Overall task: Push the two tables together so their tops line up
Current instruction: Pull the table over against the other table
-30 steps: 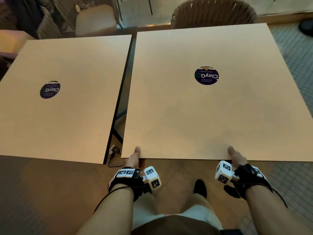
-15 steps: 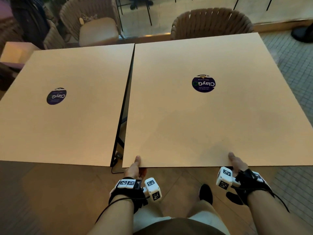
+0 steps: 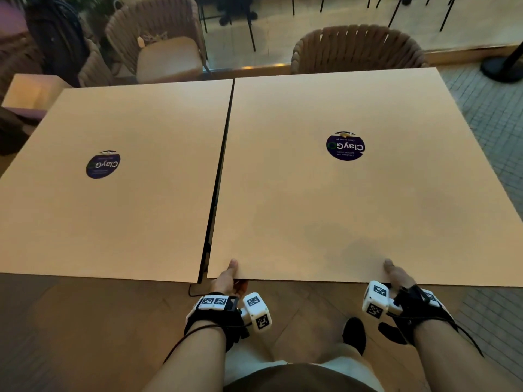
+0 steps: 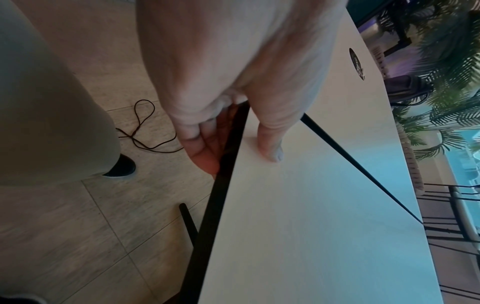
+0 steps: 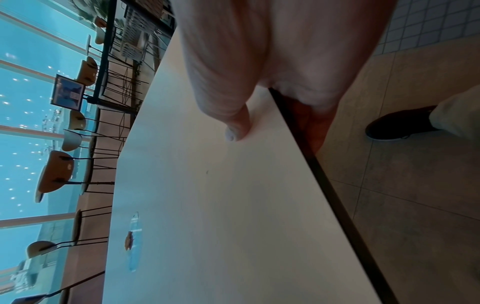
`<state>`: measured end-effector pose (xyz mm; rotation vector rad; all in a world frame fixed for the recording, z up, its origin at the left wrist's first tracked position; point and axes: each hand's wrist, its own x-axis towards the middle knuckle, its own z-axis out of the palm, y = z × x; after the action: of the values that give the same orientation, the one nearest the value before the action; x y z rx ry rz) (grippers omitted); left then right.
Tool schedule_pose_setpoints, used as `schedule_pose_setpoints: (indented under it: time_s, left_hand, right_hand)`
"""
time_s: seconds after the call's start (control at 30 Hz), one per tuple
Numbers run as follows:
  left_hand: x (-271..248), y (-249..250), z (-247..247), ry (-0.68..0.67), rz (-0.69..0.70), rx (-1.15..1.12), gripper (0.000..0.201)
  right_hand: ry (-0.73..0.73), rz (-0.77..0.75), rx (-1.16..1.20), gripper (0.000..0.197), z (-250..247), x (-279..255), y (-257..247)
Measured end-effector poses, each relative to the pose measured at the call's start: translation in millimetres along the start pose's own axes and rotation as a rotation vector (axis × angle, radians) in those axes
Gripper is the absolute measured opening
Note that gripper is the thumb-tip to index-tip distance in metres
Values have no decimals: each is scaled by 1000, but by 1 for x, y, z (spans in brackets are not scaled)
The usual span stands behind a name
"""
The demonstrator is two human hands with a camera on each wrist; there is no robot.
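Observation:
Two square tan tables stand side by side, each with a dark round sticker. The left table and the right table are parted by a thin dark gap, slightly wider at the near end. Their near and far edges sit almost level. My left hand grips the right table's near edge by its left corner, thumb on top and fingers underneath. My right hand grips the same edge further right, thumb pressed on the top, fingers hidden below.
A woven chair stands behind the right table and a cushioned one behind the left. A thin black cable lies on the floor by the near corners. A round pole base stands at the far right.
The right table has slid left toward the left table, and the wide wedge between them has narrowed to a thin slit. Both hands have kept their hold on the near edge.

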<state>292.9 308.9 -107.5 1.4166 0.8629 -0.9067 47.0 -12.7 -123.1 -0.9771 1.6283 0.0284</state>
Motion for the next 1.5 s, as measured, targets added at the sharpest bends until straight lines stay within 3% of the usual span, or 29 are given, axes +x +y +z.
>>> schedule_pose_setpoints:
  time_s: [0.17, 0.33, 0.43, 0.47, 0.57, 0.63, 0.8, 0.87, 0.93, 1.03, 1.13, 1.23, 1.37, 1.5]
  left_hand:
    - [6, -1, -8, -6, 18, 61, 78]
    - [12, -1, -17, -13, 29, 72, 82]
    - [29, -7, -24, 1, 27, 98, 112]
    - [23, -5, -23, 4, 33, 99, 107]
    - [-5, 3, -19, -15, 48, 87, 60]
    - [-10, 6, -19, -19, 35, 73, 46]
    - [-7, 14, -29, -16, 14, 33, 51]
    - [-9, 15, -34, -41, -8, 9, 42]
    - [-11, 17, -40, -73, -26, -7, 30]
    - [-8, 26, -51, -112, -60, -67, 28]
    - [-4, 33, -60, -156, -83, -133, 32]
    - [0, 28, -64, -207, -103, -163, 31]
    - [-1, 21, -64, -203, -79, -190, 29]
    - [-8, 10, -67, -163, -51, -243, 23]
  right_hand:
    - [67, 47, -27, 75, 2, 28, 13]
    - [47, 49, -87, 76, 0, 19, 12]
    - [31, 23, -36, 79, -1, 35, 19]
    - [28, 37, -1, 80, 0, 34, 19]
    - [87, 57, 33, 77, 8, 16, 17]
    - [94, 42, -14, 74, 12, -4, 13]
    - [80, 37, 23, 82, 16, 7, 27]
    - [64, 39, 103, 91, 20, -3, 30]
    - [89, 67, 175, 84, 26, -4, 33]
    - [24, 108, 133, 91, 52, -35, 33]
    - [-79, 101, 226, 67, 84, -59, 39]
    - [-57, 94, 220, 87, 102, -60, 50]
    - [12, 97, 57, 137, 87, -21, 70]
    - [1, 98, 112, 130, 76, -14, 75]
